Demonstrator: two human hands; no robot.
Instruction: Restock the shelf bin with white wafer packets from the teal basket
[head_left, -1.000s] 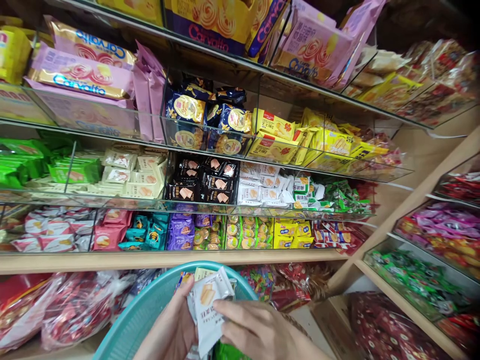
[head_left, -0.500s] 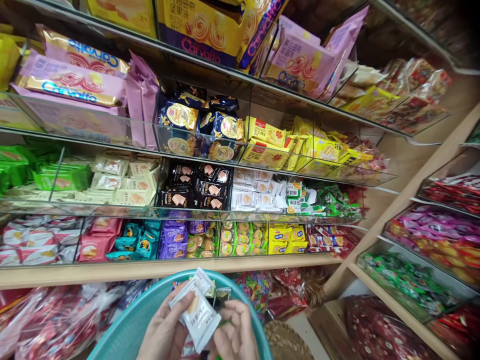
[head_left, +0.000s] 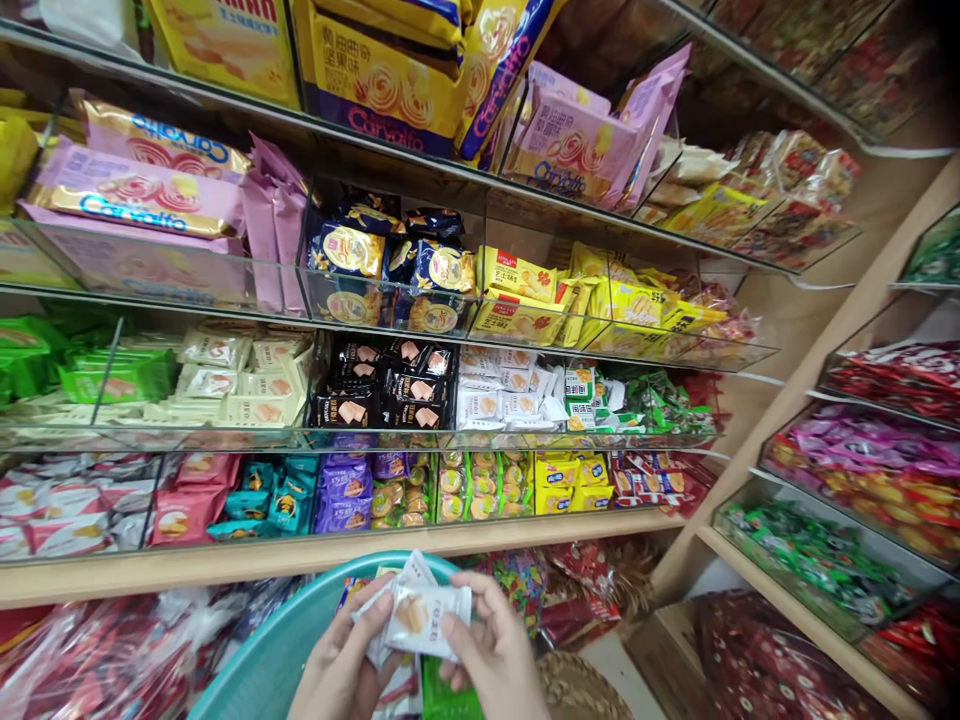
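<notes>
Over a teal plastic basin [head_left: 259,655], my left hand [head_left: 341,655] is closed on small white wrapped snack packets, at least two of them overlapping. My right hand [head_left: 499,640] pinches the right end of the front white snack packet [head_left: 426,618], thumb on its face. That packet lies almost level, its printed side with a biscuit picture turned up toward me. Behind it another white packet's corner [head_left: 417,568] sticks up. Below the hands a green packet [head_left: 444,690] shows in the basin, and the other contents are mostly hidden.
Glass-fronted shelves ahead hold sorted snacks: black packets [head_left: 382,385], white packets [head_left: 506,390], purple packets [head_left: 345,495] and yellow packets [head_left: 574,480]. A wooden ledge [head_left: 225,565] runs just beyond the basin. Bagged goods [head_left: 112,655] lie at left; a woven basket [head_left: 581,690] stands at right.
The front white packet has turned from a downward slant to nearly level. My right hand has come up and taken its right end. The view has shifted slightly.
</notes>
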